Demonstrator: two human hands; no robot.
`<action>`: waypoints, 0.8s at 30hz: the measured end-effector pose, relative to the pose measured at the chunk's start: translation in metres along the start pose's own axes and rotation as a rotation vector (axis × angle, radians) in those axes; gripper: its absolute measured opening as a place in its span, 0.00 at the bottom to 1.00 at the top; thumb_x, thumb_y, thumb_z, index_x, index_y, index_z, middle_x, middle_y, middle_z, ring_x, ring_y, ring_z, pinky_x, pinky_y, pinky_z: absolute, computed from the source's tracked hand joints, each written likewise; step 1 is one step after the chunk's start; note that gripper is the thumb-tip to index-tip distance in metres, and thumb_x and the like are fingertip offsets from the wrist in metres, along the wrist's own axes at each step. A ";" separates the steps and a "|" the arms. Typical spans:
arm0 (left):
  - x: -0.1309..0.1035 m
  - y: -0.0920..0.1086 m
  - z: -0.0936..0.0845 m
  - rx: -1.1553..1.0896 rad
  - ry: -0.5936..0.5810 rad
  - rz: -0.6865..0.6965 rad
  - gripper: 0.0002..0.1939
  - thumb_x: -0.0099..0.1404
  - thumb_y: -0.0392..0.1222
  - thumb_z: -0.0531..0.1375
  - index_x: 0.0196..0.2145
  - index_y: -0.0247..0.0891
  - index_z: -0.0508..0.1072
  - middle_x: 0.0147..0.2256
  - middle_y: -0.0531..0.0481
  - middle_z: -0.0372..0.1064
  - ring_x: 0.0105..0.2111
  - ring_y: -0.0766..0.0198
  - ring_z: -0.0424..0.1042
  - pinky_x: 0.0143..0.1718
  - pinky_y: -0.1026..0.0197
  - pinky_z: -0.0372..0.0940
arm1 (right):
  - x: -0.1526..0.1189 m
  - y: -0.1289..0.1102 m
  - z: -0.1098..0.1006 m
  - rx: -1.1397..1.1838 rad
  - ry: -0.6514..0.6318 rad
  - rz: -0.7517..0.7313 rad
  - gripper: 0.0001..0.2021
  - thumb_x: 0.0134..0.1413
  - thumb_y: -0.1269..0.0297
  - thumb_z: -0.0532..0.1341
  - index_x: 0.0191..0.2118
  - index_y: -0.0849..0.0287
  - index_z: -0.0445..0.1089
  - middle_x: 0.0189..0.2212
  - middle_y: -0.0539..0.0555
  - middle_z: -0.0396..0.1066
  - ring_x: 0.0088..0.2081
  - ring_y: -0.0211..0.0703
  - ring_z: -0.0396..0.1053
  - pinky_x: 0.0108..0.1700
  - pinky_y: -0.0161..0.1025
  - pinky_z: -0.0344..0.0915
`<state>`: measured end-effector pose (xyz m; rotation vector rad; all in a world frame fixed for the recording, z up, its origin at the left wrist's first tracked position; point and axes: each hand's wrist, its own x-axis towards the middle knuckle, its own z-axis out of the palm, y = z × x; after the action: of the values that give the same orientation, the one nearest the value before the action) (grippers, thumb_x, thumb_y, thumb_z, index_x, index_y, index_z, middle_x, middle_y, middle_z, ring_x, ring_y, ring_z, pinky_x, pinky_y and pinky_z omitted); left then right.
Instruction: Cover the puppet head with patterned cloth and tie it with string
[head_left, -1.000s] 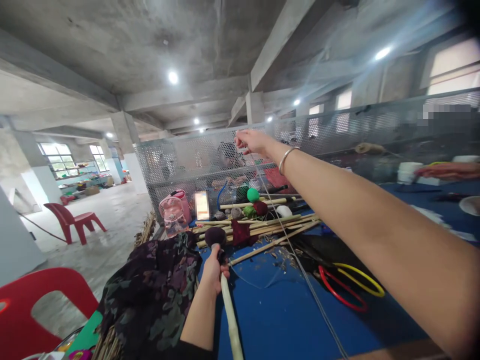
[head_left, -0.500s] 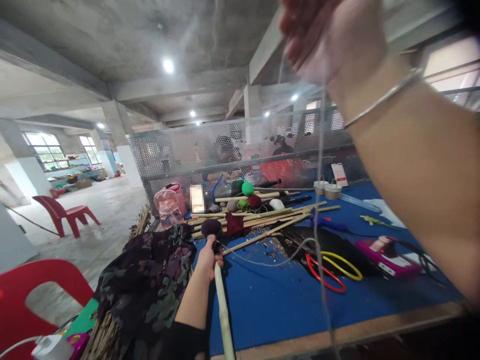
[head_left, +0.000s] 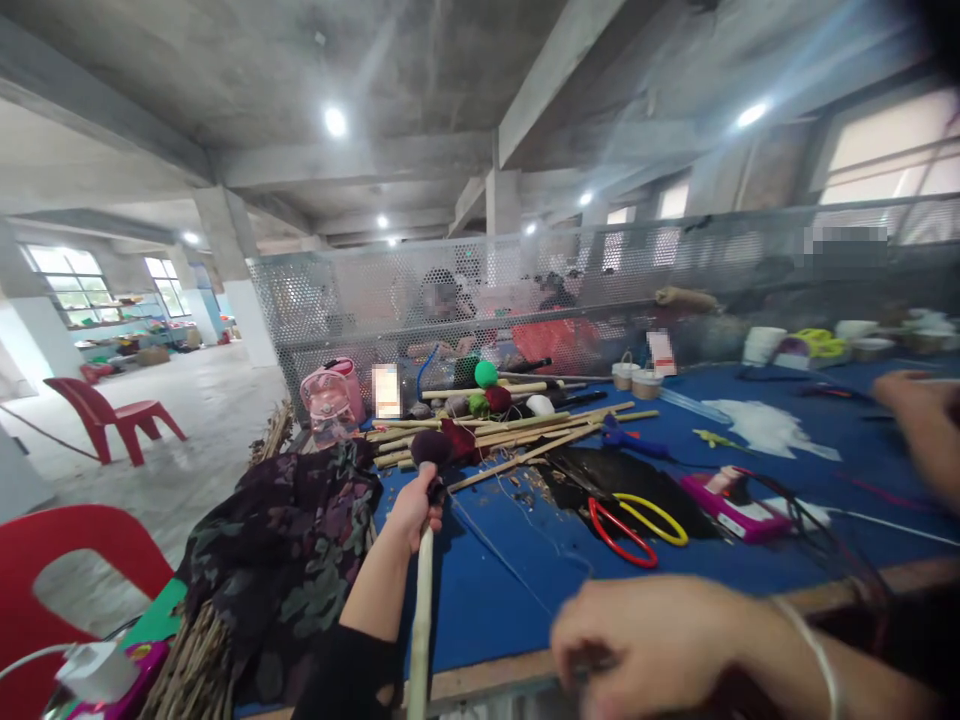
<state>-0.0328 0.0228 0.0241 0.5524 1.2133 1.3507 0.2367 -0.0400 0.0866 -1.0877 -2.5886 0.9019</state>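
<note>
My left hand (head_left: 417, 508) is wrapped round the upper end of a pale stick (head_left: 422, 620), just below a dark purple ball (head_left: 430, 449). A thin thread (head_left: 499, 556) runs from that hand down to the right. My right hand (head_left: 637, 635), a silvery bangle on its wrist, is low over the table's front edge; its fingers are curled and blurred, and what they hold is hidden. Scissors with red and yellow handles (head_left: 624, 530) lie beyond it on the blue table (head_left: 495, 625). Several pale sticks (head_left: 555, 432) lie behind my left hand.
Dark patterned cloth (head_left: 289, 560) lies at the left, near a red chair (head_left: 82, 570). A purple power strip (head_left: 739, 512) with cables is at the right. Another person's hand (head_left: 919, 420) shows at the right edge. A perforated metal screen (head_left: 337, 300) stands behind.
My right hand has come down from the top of the view to the table's front edge. The thread now slants low between my hands. My left hand still grips the stick.
</note>
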 end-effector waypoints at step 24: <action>-0.019 -0.010 0.022 0.396 -0.043 0.120 0.21 0.56 0.61 0.56 0.31 0.38 0.64 0.16 0.61 0.52 0.10 0.74 0.51 0.12 0.69 0.47 | 0.095 0.021 0.031 0.959 0.467 0.102 0.17 0.35 0.72 0.59 0.37 0.55 0.60 0.30 0.49 0.65 0.33 0.38 0.65 0.37 0.36 0.63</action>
<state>-0.0049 0.0105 0.0294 0.9420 1.4402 1.1935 0.1697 0.0237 0.0442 -0.9534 -1.4294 1.4571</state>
